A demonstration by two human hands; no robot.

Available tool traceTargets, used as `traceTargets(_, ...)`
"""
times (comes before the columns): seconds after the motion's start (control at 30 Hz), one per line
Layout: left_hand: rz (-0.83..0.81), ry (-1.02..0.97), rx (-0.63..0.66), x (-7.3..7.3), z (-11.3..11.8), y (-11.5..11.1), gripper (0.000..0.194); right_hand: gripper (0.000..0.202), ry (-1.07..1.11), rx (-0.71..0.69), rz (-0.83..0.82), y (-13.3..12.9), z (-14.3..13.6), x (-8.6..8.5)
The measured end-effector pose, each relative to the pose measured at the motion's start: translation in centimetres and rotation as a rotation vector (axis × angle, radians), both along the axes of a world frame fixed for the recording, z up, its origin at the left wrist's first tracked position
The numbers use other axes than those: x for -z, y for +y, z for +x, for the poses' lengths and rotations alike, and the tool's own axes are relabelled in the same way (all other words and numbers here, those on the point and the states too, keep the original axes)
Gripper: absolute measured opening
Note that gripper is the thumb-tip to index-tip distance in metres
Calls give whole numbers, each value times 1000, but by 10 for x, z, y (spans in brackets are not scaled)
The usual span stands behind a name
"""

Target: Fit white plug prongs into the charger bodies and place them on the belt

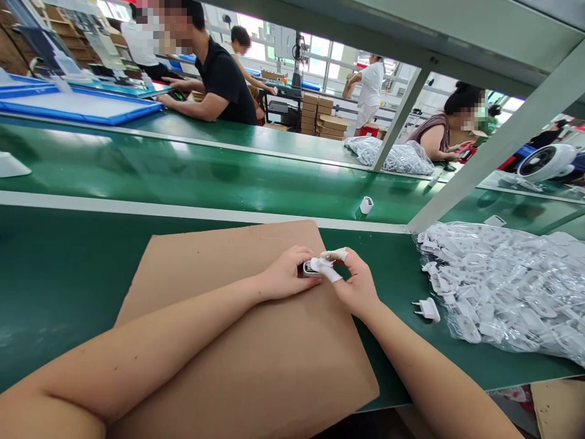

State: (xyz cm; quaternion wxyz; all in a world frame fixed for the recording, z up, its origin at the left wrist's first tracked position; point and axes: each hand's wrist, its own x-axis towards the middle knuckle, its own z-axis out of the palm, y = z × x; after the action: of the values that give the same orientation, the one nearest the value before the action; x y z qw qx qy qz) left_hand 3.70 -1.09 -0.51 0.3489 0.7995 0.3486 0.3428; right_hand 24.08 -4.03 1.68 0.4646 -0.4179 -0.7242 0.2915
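Observation:
Over the cardboard sheet, my left hand (pixel 286 273) is closed around a white charger housing (pixel 307 270). The housing's open end faces right, and something dark and green shows inside. My right hand (pixel 360 285) wears white finger covers on its thumb and forefinger. Those two fingertips pinch a small white plug piece (pixel 320 264) right at the housing's open end. Its exact shape is partly hidden by the fingers, and I cannot tell how far it sits inside. To the right, a loose white two-pin plug piece (pixel 428 310) lies on the green bench.
Cardboard (pixel 256 360) covers the bench under my arms. A clear bag of white plug parts (pixel 512 286) lies at right. Beyond the white strip, a white charger (pixel 366 205) stands near a slanted metal post (pixel 493 137). Blue-rimmed trays (pixel 86 116) and co-workers (pixel 223 79) are across the bench.

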Motion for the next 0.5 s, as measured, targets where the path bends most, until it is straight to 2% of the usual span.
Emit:
traceTargets(0.1,-1,-21,4,-1,0,0,20,21,-165,3,131,0,-2,0)
traceTargets(0.23,2,-24,4,-1,0,-1,20,19,-295,21,192,4,-4,1)
traceTargets(0.37,-9,-20,-2,-2,1,-1,20,17,-322,71,219,6,-7,1)
traceTargets(0.5,-13,-42,0,-2,2,0,18,17,-237,109,244,4,-9,3)
